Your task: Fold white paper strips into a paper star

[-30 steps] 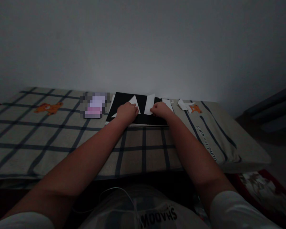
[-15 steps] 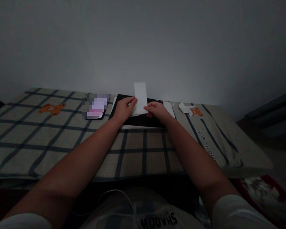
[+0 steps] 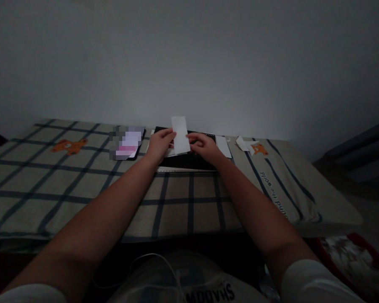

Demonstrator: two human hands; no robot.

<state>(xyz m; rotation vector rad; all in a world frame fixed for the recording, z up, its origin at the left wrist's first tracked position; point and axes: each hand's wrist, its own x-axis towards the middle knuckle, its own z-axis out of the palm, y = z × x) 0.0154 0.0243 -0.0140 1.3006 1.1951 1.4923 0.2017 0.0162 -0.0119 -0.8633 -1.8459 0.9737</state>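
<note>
A narrow strip of white paper (image 3: 180, 134) is held up between my two hands, above a black notebook (image 3: 189, 162). My left hand (image 3: 160, 145) pinches its left edge between thumb and fingers. At the right edge, my right hand (image 3: 204, 147) has its curled fingers closed on the paper. Under the strip more white paper shows, partly hidden by the hands. White sheets (image 3: 223, 147) stick out from beneath the notebook on its right side.
A phone or tablet with a lit, blurred screen (image 3: 129, 143) lies left of the notebook. Torn white paper scraps (image 3: 242, 144) are to the right. All rest on a checked cloth (image 3: 189, 210) with bear prints, against a grey wall (image 3: 189, 63). A white cable (image 3: 154, 254) hangs below.
The paper strip has come down and slightly left, with a bit of tilt. My right hand's fingers have shifted higher along its right edge.
</note>
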